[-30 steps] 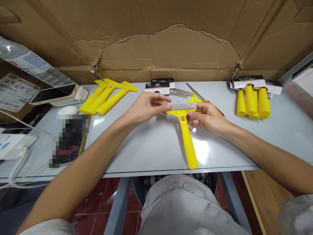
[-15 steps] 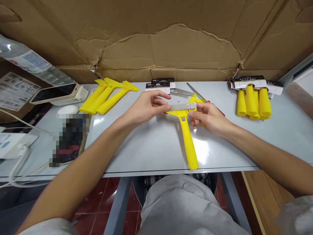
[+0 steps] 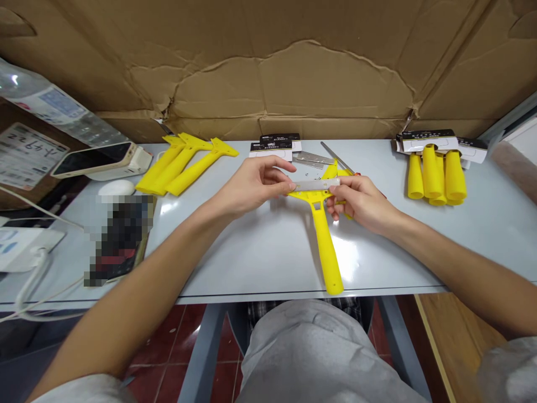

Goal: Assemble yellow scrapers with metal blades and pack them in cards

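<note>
Mid-table [image 3: 251,257], your left hand [image 3: 260,182] and right hand [image 3: 361,200] pinch the blade's [image 3: 316,184] ends against the scraper [image 3: 327,246]; it looks placed, probably unfastened. Loose blades [image 3: 311,157] lie far, three yellow handles [image 3: 191,168] left.

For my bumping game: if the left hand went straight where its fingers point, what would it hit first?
The silvery strip, which the left hand touches; beyond it, probably the right hand, though depth is unclear.
</note>
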### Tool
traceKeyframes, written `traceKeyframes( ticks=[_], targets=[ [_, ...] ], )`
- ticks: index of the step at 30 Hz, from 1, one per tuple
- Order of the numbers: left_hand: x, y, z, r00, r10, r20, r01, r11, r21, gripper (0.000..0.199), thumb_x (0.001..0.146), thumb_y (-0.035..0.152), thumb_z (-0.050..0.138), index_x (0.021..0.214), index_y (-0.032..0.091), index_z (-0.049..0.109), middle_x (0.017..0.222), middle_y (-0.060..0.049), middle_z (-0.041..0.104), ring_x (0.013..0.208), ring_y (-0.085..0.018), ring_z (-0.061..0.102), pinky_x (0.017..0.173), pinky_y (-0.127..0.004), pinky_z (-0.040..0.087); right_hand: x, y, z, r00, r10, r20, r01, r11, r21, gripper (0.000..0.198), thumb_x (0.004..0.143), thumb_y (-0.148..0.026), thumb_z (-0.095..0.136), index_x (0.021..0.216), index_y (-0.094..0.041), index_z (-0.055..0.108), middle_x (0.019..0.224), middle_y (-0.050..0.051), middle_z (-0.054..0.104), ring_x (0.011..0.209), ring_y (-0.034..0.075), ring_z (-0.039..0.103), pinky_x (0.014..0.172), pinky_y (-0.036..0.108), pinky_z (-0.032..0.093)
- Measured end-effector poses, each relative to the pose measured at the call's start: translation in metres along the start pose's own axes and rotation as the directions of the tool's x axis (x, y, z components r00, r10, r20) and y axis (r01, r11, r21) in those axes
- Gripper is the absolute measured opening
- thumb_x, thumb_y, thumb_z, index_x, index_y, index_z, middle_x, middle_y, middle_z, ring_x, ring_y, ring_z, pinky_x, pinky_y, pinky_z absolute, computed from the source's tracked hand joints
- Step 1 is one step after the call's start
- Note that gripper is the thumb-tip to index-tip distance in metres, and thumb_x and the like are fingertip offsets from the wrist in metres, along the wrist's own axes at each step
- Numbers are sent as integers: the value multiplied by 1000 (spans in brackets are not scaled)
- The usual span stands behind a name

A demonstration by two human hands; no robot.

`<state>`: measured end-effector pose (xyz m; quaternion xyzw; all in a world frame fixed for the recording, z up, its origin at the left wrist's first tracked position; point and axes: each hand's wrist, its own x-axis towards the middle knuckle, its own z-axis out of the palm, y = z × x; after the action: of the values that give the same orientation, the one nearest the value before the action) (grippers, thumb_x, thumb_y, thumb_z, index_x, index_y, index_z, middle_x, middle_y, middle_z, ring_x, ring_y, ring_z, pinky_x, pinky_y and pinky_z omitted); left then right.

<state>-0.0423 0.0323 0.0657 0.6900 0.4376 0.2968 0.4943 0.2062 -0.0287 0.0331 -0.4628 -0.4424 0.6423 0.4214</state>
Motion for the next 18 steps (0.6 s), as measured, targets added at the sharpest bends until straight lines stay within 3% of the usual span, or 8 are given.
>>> traceKeyframes(
  ticks=[8, 18],
  targets=[
    [1, -3, 6, 996, -66, 60, 73, 991, -112, 42, 80, 36, 91, 111, 16, 71, 74, -6, 80, 64, -19, 75, 65, -32, 59, 1, 1, 1, 1000, -1, 6, 0, 998, 60, 32, 86, -34, 74, 105, -12, 60, 83, 5, 62, 69, 13, 64, 52, 25, 53],
    [-3, 3, 9, 998, -55, 6, 56, 991, -120, 45, 73, 32, 97, 103, 19, 66, 73, -3, 78, 67, -20, 76, 69, -32, 60, -2, -5, 5, 997, 68, -26, -66, 996, 67, 30, 94, -37, 70, 104, -10, 61, 81, 9, 66, 66, 15, 66, 52, 26, 53]
  ],
)
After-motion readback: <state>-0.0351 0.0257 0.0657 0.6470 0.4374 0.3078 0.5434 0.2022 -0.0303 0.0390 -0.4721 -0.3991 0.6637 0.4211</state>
